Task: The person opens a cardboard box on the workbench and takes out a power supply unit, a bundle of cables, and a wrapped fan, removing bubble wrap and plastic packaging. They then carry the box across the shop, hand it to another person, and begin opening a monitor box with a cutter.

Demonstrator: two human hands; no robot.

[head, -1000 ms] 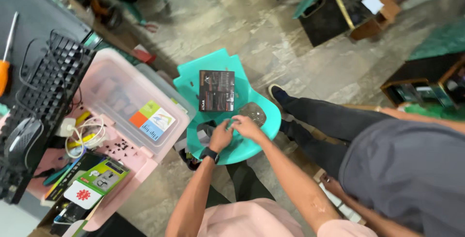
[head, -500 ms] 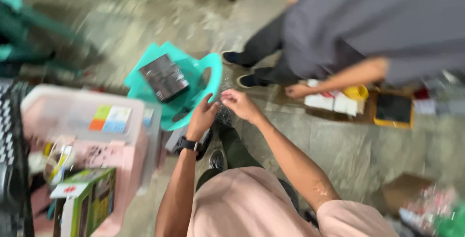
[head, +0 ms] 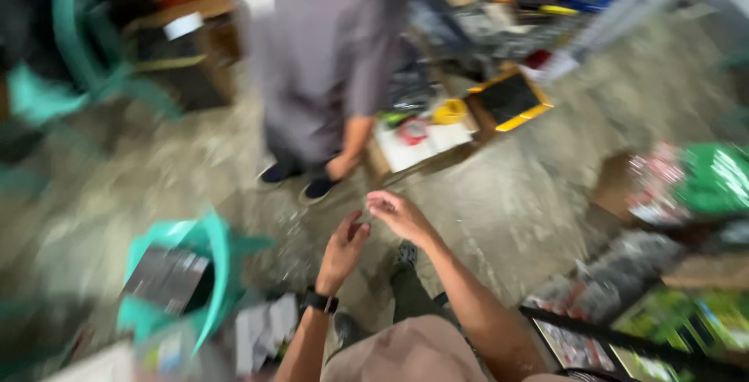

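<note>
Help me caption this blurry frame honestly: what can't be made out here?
- Head view: whether the left hand and right hand pinch anything; motion blur.
- Dark flat object on the teal plastic chair: kind unclear, smeared.
- Standing person: cut off by the top edge.
- Shelf clutter at right: blurred.

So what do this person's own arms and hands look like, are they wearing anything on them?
Both hands are bare, with no gloves. The left hand has a black watch strapped round the wrist. The right hand wears nothing that shows. Both forearms are uncovered, with no sleeves reaching down them. The picture is blurred, so rings or small marks cannot be told.
</note>
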